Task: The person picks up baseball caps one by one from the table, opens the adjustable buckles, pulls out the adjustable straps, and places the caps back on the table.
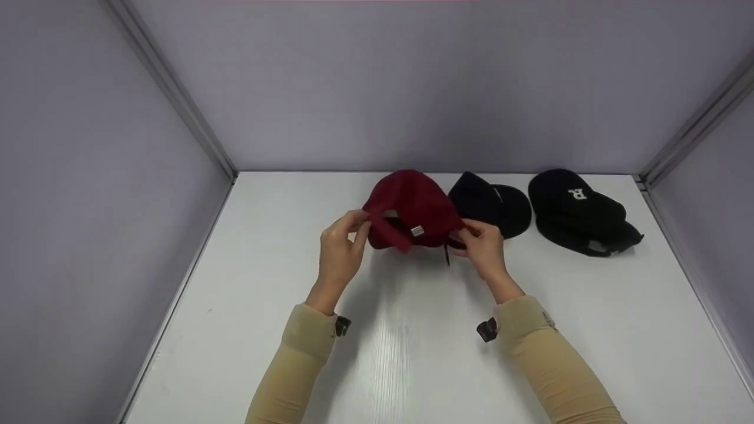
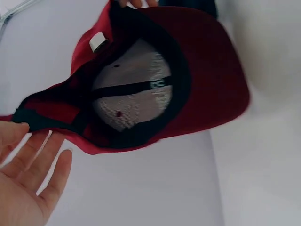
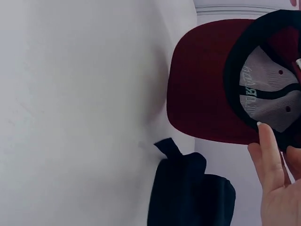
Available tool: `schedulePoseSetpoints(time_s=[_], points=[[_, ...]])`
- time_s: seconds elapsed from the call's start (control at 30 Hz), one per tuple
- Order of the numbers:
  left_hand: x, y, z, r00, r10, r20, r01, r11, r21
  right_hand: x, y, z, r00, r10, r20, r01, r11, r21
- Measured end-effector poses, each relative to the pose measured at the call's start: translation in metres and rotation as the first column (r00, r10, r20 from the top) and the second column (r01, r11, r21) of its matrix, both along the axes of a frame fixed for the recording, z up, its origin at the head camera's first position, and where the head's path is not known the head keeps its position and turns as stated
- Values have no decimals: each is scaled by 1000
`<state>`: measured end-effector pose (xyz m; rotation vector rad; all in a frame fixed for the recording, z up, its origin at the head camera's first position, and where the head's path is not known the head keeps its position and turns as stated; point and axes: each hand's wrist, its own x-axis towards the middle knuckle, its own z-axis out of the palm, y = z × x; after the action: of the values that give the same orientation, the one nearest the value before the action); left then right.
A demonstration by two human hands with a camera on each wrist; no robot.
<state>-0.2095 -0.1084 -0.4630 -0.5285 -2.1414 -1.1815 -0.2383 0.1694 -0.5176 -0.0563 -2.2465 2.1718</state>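
While L hand point(image 1: 343, 244) & R hand point(image 1: 484, 246) hold it by its edges, red cap point(image 1: 412, 191): tilted up over white table point(image 1: 265, 271), nr back wall point(image 1: 377, 88), rear side twd person; can't tell if brim point(image 3: 202, 84) touches table.
L fingers: thumb + fingertips pinch rear edge at L end of strap; other fingers fairly straight, spread.
R fingers: pinch R edge; R wrist view has one finger extended agst dark sweatband point(image 3: 230, 75).
Strap point(image 1: 392, 237): red, slants down from L hand across rear gap; can't tell if fastened.
Tab point(image 1: 417, 231): small, whitish, on rear edge, R of strap.
Lining point(image 2: 129, 70): pale panels w/ dark seam tape; light lettering nr front, too blurry to read.
Dark cap point(image 1: 513, 209): on table just R of red cap, partly hidden behind it & R hand; brim points R.
Black cap point(image 1: 559, 203): farther R, beside dark cap, nr back wall; white "R" on crown, rear gap twd R front.
Sleeves point(image 1: 297, 353): tan, both arms; small dark device point(image 1: 487, 330) at each cuff.
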Motion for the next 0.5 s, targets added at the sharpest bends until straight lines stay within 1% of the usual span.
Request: schedulePoseSetpoints(time_s=[0.07,0.2,0.33,0.43,0.5], points=[[1,-3,-6,1000,-8,-5,8,999,-35,-1,-2,-2,1000,-5,8,6,1000,-18],[6,-11,-17,1000,-21,2,21,993,-118,-2,-4,-6,1000,-1,21,1,1000,-12],[10,-16,-28,999,-39,33,45,975,-220,-2,-6,-12,996,59,63,-57,998,-34],[13,-19,-36,997,-45,69,63,957,-283,-1,-7,-16,984,130,120,-118,988,-102],[13,-21,-42,995,-44,94,71,947,-312,-1,-7,-18,973,175,153,-151,976,-157]])
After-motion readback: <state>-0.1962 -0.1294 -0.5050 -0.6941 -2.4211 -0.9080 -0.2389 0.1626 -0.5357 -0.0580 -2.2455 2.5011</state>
